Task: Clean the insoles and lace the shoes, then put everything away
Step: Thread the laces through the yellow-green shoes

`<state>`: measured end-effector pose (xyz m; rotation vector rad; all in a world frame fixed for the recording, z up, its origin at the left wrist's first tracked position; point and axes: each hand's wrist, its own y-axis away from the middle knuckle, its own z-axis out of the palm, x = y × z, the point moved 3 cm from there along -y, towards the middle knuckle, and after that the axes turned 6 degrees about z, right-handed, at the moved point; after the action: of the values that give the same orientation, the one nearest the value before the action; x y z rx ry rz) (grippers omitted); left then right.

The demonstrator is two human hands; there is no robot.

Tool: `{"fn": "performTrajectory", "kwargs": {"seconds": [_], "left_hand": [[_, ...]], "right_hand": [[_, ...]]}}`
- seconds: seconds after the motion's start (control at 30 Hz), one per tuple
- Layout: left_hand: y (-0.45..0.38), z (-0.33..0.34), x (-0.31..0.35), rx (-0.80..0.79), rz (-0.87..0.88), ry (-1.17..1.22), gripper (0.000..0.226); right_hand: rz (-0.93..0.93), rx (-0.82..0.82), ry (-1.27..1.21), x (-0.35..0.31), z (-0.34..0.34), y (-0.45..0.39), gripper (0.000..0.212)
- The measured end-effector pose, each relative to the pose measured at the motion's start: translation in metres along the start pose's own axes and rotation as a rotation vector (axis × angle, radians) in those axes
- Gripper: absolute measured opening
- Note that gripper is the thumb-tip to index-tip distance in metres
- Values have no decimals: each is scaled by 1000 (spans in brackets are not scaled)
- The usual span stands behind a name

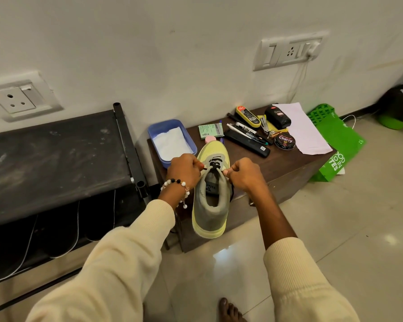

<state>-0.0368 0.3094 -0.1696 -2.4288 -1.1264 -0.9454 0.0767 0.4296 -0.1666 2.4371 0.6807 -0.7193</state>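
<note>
A grey and pale-yellow sneaker rests toe-first on the brown cabinet, its heel hanging over the front edge toward me. A black lace runs through the upper eyelets. My left hand, with a bead bracelet at the wrist, pinches the lace's left end beside the tongue. My right hand pinches the right end, and a black strand hangs down below it. Both hands sit level on either side of the shoe's opening.
On the cabinet stand a blue tub holding white cloth, a green packet, pens, a black remote, polish bottles, a Cherry polish tin and white paper. A green bag leans at right; a black rack at left.
</note>
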Motion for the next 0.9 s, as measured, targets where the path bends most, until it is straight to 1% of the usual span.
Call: {"fn": "performTrajectory", "kwargs": {"seconds": [0.07,0.13,0.23,0.3,0.4,0.47,0.53,0.67,0.77,0.83,0.9], "left_hand": [[1,-5,-2,28,-10,72,19],[2,-11,-2,26,-66,240,20],[9,-23,1,21,-247,602,17],[12,-31,7,10,-375,799,16],[17,-49,29,-69,-495,1005,23],[19,-64,49,-119,-525,1110,28],[23,-82,72,-144,-532,1188,32],[38,-120,117,-146,-469,1273,33],[52,-146,142,-110,-383,1256,38],[59,-161,155,-78,-334,1230,42],[68,-175,170,-56,-273,1183,39]], "right_hand": [[43,-5,-75,1,-5,1,25],[79,-43,-298,-1,-10,7,22],[169,-164,-655,-8,-18,23,12],[237,-209,-816,-12,-21,31,8],[247,-163,-868,-24,-35,44,12],[233,-187,-883,-38,-48,56,12],[203,-237,-919,-57,-69,72,13],[159,-248,-1003,-93,-114,101,22],[105,-247,-1040,-114,-142,124,31],[55,-227,-1038,-126,-158,139,32],[9,-197,-1015,-138,-170,153,33]]}}
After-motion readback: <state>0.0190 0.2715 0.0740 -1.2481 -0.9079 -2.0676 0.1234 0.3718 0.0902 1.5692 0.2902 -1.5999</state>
